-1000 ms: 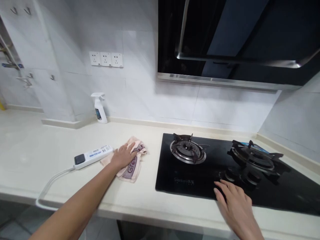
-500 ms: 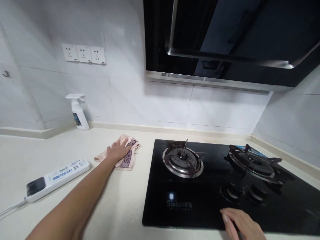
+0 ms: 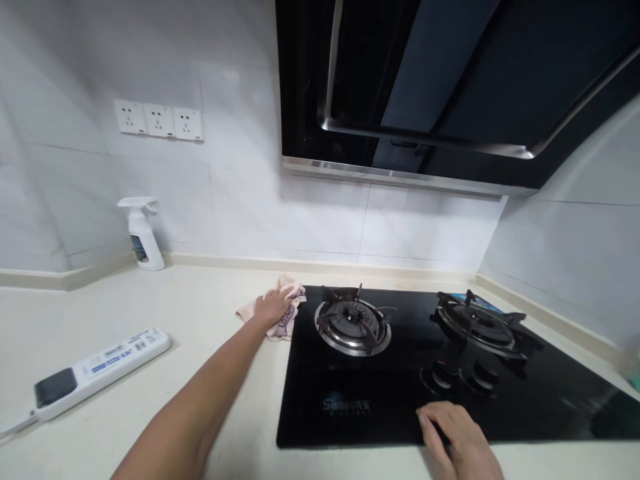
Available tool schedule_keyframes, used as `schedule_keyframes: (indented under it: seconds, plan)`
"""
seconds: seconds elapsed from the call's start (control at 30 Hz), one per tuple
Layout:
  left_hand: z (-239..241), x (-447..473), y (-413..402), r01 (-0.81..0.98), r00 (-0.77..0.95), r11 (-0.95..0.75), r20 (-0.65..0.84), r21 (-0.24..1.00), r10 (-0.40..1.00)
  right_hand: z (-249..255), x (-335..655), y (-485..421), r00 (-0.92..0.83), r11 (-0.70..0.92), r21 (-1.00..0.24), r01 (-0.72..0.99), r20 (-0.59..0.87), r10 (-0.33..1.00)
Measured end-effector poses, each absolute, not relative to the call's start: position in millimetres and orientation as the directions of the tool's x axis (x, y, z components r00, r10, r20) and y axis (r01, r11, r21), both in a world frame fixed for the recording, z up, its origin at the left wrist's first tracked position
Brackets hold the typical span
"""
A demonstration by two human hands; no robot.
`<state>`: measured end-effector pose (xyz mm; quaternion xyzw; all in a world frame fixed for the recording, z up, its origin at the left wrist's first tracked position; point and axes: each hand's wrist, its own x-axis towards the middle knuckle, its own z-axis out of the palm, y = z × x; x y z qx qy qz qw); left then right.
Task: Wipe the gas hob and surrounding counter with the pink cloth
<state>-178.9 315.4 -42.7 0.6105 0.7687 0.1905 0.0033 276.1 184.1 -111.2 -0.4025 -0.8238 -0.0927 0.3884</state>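
My left hand (image 3: 274, 307) presses on a pale pink cleaning cloth (image 3: 285, 328) with purple print, its fingers bent over the fabric. The cloth lies crumpled on the counter, its right side meeting the left edge of the black gas stove (image 3: 400, 413). At the stove's front edge is my right hand (image 3: 463, 437), with the fingers curled in and the thumb tip close to the index finger. Nothing shows in it. Closest to the cloth is the left burner (image 3: 353, 323), with its dark pan support.
A white spray bottle (image 3: 144, 237) stands by the back wall at left. In front of it lies a white power strip (image 3: 113, 363) with a cord. The right burner (image 3: 480, 327) and two knobs (image 3: 457, 379) are on the stove. A black range hood (image 3: 400, 87) overhangs it.
My left hand has slid the cloth rightward over the counter, up to the stove's edge. My right hand stays by the stove's front edge. The view has shifted slightly.
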Motion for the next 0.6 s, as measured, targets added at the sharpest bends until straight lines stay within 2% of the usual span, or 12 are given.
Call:
schedule_keyframes:
  seconds: [0.3,0.43,0.6]
  plan:
    - [-36,-156,272,0.908,-0.217,0.099,0.256,0.406,0.942,-109,269,180,-0.398,0.679,-0.139,0.721,0.719,0.57]
    - [-39,-131,301,0.921,-0.166,0.077,0.205,0.383,0.965,-111,272,182,-0.401,0.687,-0.138,0.713,0.724,0.562]
    - [-36,-124,349,0.906,-0.26,0.194,0.132,0.375,0.957,-106,274,180,-0.402,0.697,-0.166,0.697,0.715,0.572]
